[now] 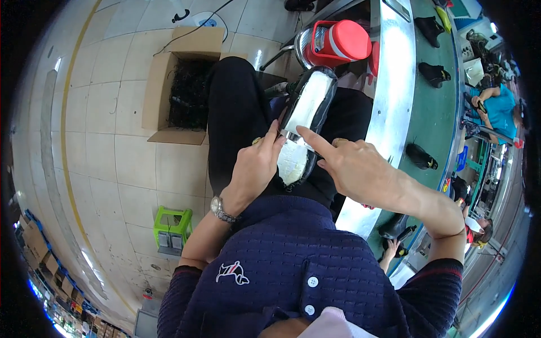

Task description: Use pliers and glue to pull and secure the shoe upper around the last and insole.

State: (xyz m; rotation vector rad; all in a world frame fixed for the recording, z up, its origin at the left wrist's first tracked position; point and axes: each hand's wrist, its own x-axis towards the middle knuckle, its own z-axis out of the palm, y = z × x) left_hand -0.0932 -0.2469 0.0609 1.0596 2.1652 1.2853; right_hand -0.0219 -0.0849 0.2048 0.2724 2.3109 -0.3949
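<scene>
Sole up between my thighs stands a black shoe [313, 98], its underside off-white with a black edge, its heel end toward or away from me I cannot tell. Across its narrow middle lies a small shiny silver strip [291, 136]. From the left, my left hand [253, 169] pinches the strip's left end with fingers closed together. On the right side, my right hand [363, 172] has its index finger stretched onto the strip's other end and its remaining fingers curled, so that end is mostly hidden. A stand under the shoe is largely covered.
An open cardboard box [158, 96] with black scraps stands left on the tiled floor, a green stool [172, 228] nearer. A red container [346, 40] is ahead. Along the right run a metal ledge [389, 107] and a green conveyor [431, 107] carrying black shoes; other people work beyond.
</scene>
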